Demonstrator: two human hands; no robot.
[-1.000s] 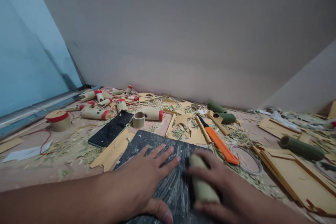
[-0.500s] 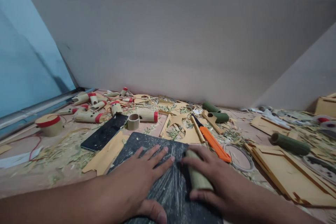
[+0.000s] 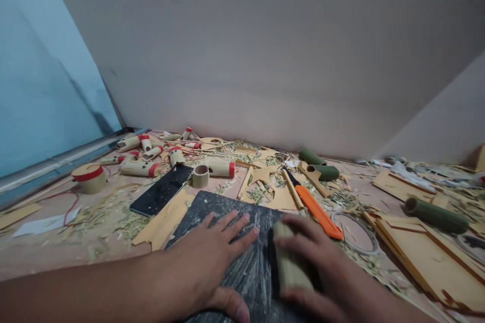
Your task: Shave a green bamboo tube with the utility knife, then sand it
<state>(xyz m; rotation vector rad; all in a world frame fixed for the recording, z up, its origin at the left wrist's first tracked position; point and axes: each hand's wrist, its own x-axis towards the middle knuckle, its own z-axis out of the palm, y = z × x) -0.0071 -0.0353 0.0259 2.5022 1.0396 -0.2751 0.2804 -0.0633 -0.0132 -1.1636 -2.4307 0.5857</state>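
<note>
My left hand lies flat with spread fingers on a dark, scuffed sheet streaked with pale dust. On the sheet's right side, my right hand grips a short piece of peeled bamboo, its fingers over the top and right side and the thumb at the near end. The piece lies on its side against the sheet, slightly blurred. Just beyond the right hand is an orange-handled cutter knife. A pale bamboo ring stands past the sheet's far edge.
Red-banded bamboo pieces, a black phone and a red-topped round piece lie to the left. At right are green bamboo tubes, a clear tape-like ring and yellow board frames. Shavings cover much of the surface. A white panel stands behind.
My right hand has moved the bamboo piece slightly toward me along the sheet. My left hand stays flat in place. The whole view has shifted a little.
</note>
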